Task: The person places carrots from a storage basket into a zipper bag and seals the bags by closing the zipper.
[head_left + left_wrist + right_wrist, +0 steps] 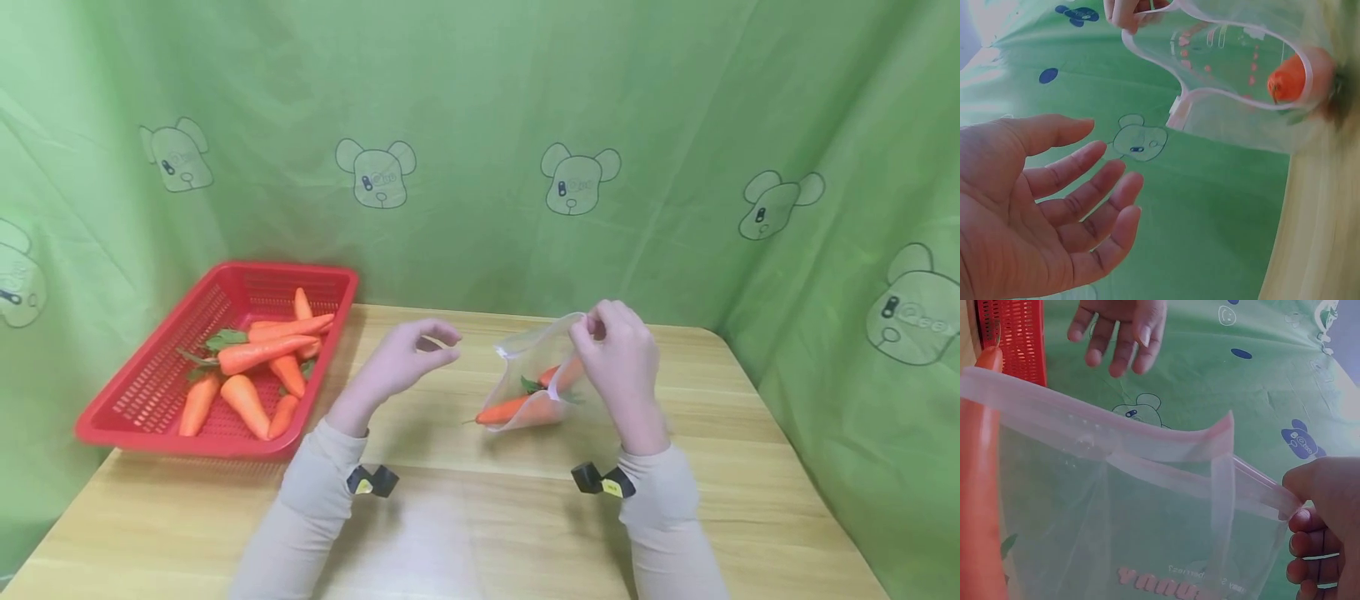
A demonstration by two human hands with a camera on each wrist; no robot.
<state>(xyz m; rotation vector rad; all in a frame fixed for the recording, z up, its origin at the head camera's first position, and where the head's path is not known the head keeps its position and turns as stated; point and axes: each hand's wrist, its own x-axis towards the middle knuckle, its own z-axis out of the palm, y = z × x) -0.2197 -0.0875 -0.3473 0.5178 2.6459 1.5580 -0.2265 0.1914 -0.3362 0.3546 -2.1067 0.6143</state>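
Note:
My right hand (618,354) pinches the upper edge of a clear zip bag (1160,512) with a pale pink rim, holding its mouth apart. Inside the bag lies a carrot (513,410), its tip poking out toward the left. Behind it shows another orange carrot (551,375) with some green leaf, partly hidden by the bag's rim. My left hand (405,358) hovers left of the bag, apart from it, fingers loosely bent. In the left wrist view its palm (997,212) faces the camera and holds nothing.
A red plastic basket (93,429) with several carrots (243,404) stands on the left side of the wooden table (450,517). A green curtain (480,250) printed with bear heads closes off the back and sides.

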